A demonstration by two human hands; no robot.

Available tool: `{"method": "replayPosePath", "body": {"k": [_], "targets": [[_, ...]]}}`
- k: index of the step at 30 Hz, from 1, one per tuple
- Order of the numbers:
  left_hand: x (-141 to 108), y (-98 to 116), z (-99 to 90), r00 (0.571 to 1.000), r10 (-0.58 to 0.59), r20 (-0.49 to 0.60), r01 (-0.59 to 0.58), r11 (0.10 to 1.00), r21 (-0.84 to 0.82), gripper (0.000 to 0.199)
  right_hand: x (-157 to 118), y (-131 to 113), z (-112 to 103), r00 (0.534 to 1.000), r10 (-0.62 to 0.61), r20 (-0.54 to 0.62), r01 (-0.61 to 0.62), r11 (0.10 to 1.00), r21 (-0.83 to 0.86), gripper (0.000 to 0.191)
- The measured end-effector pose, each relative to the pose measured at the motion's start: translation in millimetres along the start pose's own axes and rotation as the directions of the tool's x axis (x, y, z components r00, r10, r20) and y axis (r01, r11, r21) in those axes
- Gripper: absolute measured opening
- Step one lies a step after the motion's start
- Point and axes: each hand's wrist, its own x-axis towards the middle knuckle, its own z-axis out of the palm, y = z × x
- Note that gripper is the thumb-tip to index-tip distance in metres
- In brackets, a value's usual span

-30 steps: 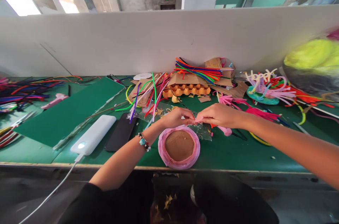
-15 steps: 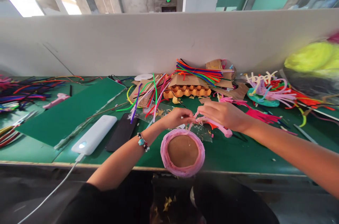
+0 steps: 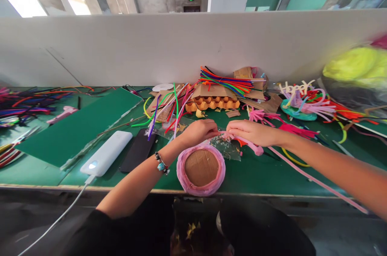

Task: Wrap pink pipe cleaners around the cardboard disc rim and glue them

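Fingers closed together, the left hand and right hand pinch a pink stem above the pink ring, which reaches the table's front edge with green surface either side, while a long pink length now trails from beneath the right hand past that edge.

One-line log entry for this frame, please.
left hand: fingers pinching pink strip | right hand: fingers closed on same strip | pink-rimmed cardboard disc: before the hands, on green table

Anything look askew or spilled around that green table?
The dark green sheet lies slanted, with a ragged pale strip along one edge. Yellow scraps lie scattered below the front edge of the table, perhaps fallen.
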Motion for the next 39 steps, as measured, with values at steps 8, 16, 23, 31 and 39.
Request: {"method": "replayPosePath", "body": {"k": [8, 16, 23, 31, 39], "targets": [[7.0, -11.4, -9.8, 0.978, -0.099, 0.184, 0.170, 0.892, -0.419, 0.042, 0.4, -4.6, -0.4, 1.000, -0.008, 0.015, 0.006, 0.995, 0.101, 0.024], [2.5, 3.1, -5.6, 0.993, -0.079, 0.088, 0.102, 0.948, -0.300, 0.037, -2.4, -5.5, 0.3, 0.990, 0.071, -0.124, -0.031, 0.955, 0.296, 0.039], [-4.0, 29.0, 1.9, 0.953, 0.301, -0.004, -0.247, 0.790, 0.562, 0.035, 1.2, -8.7, 10.2, 0.927, 0.307, -0.215, -0.170, 0.855, 0.489, 0.044], [-0.5, 16.3, -10.6, 0.997, 0.040, -0.060, -0.049, 0.986, -0.156, 0.039, -13.4, -4.8, -3.0, 0.723, -0.531, -0.442, 0.098, 0.712, -0.695, 0.018], [-0.5, 17.9, -14.2, 0.999, 0.018, 0.044, -0.002, 0.936, -0.352, 0.037, -18.9, -13.2, -10.2, 0.870, -0.401, -0.287, 0.057, 0.659, -0.750, 0.038]]}}
